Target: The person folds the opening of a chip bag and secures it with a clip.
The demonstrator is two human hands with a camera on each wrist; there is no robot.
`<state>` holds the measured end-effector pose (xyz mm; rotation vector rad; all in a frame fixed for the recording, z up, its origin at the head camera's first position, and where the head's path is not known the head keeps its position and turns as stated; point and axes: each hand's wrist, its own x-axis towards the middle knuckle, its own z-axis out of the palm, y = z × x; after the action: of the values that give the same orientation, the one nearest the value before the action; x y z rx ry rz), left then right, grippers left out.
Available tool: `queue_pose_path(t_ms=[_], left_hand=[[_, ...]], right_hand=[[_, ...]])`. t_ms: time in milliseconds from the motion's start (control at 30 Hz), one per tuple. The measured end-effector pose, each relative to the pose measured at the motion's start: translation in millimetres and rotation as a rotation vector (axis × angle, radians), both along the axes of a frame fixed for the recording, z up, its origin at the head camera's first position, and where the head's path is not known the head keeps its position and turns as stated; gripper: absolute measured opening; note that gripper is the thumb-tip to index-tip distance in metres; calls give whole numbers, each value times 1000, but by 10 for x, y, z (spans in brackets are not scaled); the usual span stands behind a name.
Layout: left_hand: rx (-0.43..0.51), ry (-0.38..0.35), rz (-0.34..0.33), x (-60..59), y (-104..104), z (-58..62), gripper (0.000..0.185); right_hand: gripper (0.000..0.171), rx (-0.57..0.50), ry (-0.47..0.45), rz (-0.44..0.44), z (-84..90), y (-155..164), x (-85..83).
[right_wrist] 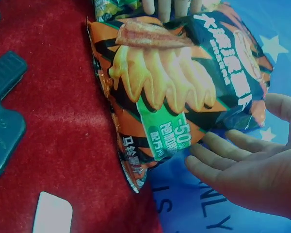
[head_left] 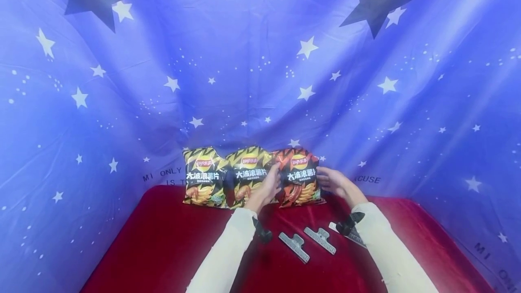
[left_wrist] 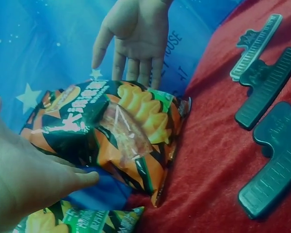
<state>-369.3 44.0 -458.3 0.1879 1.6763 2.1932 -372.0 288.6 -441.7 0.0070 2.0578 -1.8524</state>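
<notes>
A red-orange bag of potato chips (head_left: 300, 189) stands upright at the back of the table, between the two hands. My left hand (head_left: 267, 188) is at its left side, fingers extended. On the other side is my right hand (head_left: 337, 183), its fingers straight and spread, the tips at or very near the bag's edge (right_wrist: 203, 138). In the left wrist view, the left hand (left_wrist: 31, 177) lies alongside the bag (left_wrist: 121, 131); firm contact cannot be told. Two yellow-black chip bags stand to the left: a middle one (head_left: 243, 176), partly covered by the left hand, and an outer one (head_left: 203, 180).
Three grey bag clips lie on the red cloth nearer the front: a left one (head_left: 294, 247), a middle one (head_left: 320, 239) and a right one (head_left: 356, 237) partly hidden by the right wrist. A blue star-printed curtain (head_left: 244, 80) hangs behind the bags.
</notes>
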Motion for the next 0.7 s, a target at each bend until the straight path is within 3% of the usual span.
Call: queue_pose_path(t_ms=[167,367,533,700], left_hand=[[7,-32,30,31,37,-47,76],[-16,-29,15,109,71,-13,79],[-47,24,3,134,91,75,79],[-96,129,47,188,89,229,79]], right_hand=[[65,-23,-7,2,-107,19,-36],[61,-33,23,-18,-183,34,-21],[57,-40,98,-15,-123,20,55],[57,-116,140,-35,44,-57,170]])
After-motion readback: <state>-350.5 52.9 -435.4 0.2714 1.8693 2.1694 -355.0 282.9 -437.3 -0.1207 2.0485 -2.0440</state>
